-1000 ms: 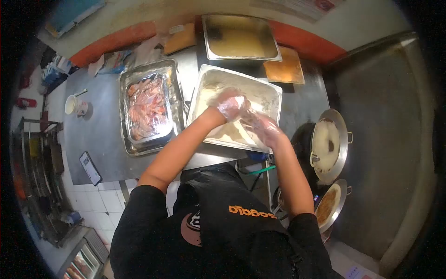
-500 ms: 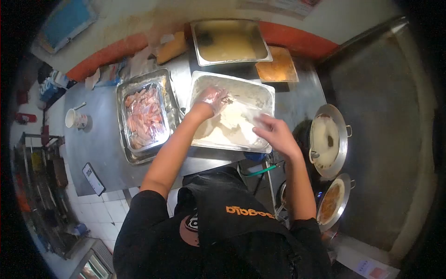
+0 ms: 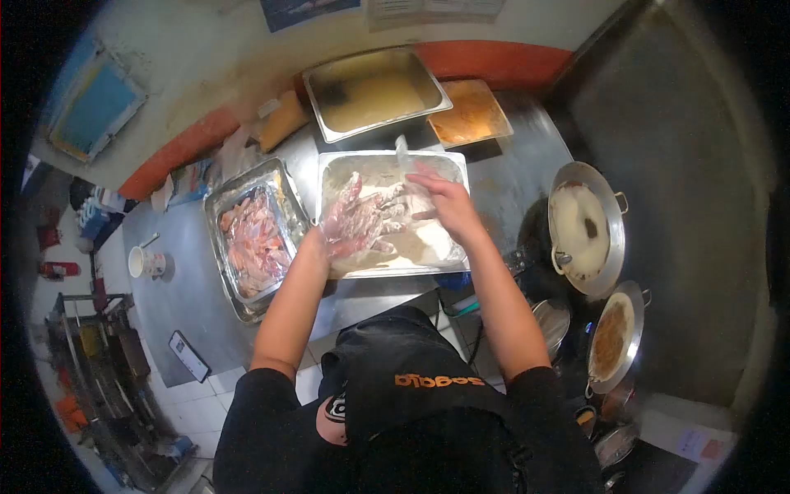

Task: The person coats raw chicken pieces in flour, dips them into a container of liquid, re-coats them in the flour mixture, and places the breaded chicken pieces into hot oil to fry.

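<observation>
My left hand (image 3: pixel 355 221) is in a clear plastic glove dusted with white flour. Its fingers are spread over a metal pan of flour (image 3: pixel 322 177), with nothing seen in them. My right hand (image 3: pixel 448 206) hovers at the pan's right side, fingers stretched out and apart. Thin clear plastic (image 3: pixel 401 152), apparently a loose glove, stands up by its fingertips; how it sits on the fingers is unclear. Left of the pan, a metal tray (image 3: pixel 284 177) carries raw pinkish meat pieces (image 3: pixel 253 243). White flour (image 3: pixel 411 247) shows below my hands.
Behind the flour is a deep pan of yellowish liquid (image 3: pixel 378 95), beside an orange-topped container (image 3: pixel 469 115). Two frying woks (image 3: pixel 584 230) (image 3: pixel 613 342) with foamy contents stand at right. A cup (image 3: pixel 146 262) and a phone (image 3: pixel 188 356) lie toward the table's left.
My left hand has turned and spread, its glove now whiter with flour. My right hand has moved up and leftward, fingers extended. The camera view has shifted slightly.
</observation>
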A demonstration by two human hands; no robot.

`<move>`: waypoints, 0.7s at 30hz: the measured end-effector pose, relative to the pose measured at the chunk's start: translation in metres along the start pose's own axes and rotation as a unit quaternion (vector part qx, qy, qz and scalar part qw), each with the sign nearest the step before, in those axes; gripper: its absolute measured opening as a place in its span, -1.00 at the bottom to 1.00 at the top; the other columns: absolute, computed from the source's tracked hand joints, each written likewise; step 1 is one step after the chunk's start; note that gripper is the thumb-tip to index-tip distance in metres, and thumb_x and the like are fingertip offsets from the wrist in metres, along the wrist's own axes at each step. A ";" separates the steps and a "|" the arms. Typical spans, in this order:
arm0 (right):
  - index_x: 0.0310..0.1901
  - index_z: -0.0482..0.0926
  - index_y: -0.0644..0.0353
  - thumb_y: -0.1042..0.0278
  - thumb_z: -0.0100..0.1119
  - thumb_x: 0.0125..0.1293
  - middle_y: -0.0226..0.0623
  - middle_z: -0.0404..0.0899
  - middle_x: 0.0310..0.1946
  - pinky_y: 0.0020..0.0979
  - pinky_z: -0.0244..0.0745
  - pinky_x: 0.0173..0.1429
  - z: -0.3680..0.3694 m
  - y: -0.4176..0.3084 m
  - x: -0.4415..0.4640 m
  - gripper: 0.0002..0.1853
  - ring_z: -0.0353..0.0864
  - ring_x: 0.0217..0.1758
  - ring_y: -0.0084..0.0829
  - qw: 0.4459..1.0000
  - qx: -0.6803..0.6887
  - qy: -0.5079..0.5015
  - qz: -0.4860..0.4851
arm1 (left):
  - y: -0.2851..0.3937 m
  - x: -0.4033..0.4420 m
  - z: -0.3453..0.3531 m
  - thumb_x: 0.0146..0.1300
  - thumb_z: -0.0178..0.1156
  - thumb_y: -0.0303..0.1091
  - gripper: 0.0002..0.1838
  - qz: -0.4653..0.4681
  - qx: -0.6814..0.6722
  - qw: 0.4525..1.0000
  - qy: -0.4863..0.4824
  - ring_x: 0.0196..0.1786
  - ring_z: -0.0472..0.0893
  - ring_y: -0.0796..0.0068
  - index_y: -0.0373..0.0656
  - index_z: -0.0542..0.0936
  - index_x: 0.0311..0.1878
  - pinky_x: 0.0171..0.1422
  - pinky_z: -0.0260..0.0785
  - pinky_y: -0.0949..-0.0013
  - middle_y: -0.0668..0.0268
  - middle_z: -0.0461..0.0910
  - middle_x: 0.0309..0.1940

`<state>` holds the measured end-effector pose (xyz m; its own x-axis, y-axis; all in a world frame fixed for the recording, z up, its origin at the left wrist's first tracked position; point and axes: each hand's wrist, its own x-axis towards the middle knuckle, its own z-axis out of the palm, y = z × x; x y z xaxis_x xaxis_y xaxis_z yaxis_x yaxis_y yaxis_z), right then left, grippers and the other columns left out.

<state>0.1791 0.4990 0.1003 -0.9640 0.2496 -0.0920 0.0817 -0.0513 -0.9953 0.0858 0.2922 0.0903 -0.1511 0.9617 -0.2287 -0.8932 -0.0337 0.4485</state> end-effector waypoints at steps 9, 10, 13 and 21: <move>-0.21 0.67 0.27 0.44 0.30 0.06 -0.17 0.66 -0.44 -0.40 0.53 -0.22 0.008 0.017 0.020 -0.77 0.64 -0.36 -0.48 0.951 -0.295 0.023 -0.085 | 0.001 -0.013 -0.003 0.25 -0.13 0.38 -0.09 -0.024 0.086 0.996 -0.011 0.28 0.38 0.02 -0.09 0.05 0.47 0.16 0.40 -0.02 0.20 0.17 0.40; -0.25 0.68 0.29 0.43 0.32 0.04 -0.15 0.66 -0.47 -0.39 0.53 -0.20 0.009 0.021 0.021 -0.79 0.65 -0.36 -0.49 0.944 -0.311 0.049 -0.097 | -0.002 -0.014 -0.007 0.26 -0.13 0.36 -0.11 -0.018 0.124 0.992 -0.013 0.30 0.37 0.07 -0.04 0.03 0.48 0.15 0.41 0.04 0.22 0.13 0.42; -0.13 0.67 0.25 0.39 0.34 0.07 -0.20 0.69 -0.37 -0.40 0.54 -0.23 0.002 0.026 0.021 -0.71 0.66 -0.32 -0.47 0.953 -0.285 0.085 -0.050 | -0.009 -0.015 -0.012 0.28 -0.09 0.31 -0.13 0.021 0.156 0.988 0.001 0.30 0.37 0.09 0.01 -0.02 0.50 0.15 0.41 0.13 0.21 0.02 0.47; -0.01 0.62 0.24 0.29 0.32 0.19 -0.34 0.67 -0.29 -0.52 0.49 -0.27 0.003 0.028 0.001 -0.65 0.54 -0.39 -0.62 0.989 -0.105 -0.083 0.067 | -0.007 -0.018 -0.013 0.25 -0.04 0.31 -0.11 0.055 0.062 0.996 -0.019 0.33 0.32 0.02 0.01 -0.02 0.50 0.22 0.34 0.05 0.17 0.14 0.42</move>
<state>0.1797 0.4948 0.0725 -0.9677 0.0903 -0.2355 0.2461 0.1332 -0.9600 0.0893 0.2713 0.0798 -0.2277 0.9636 -0.1402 -0.8120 -0.1084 0.5735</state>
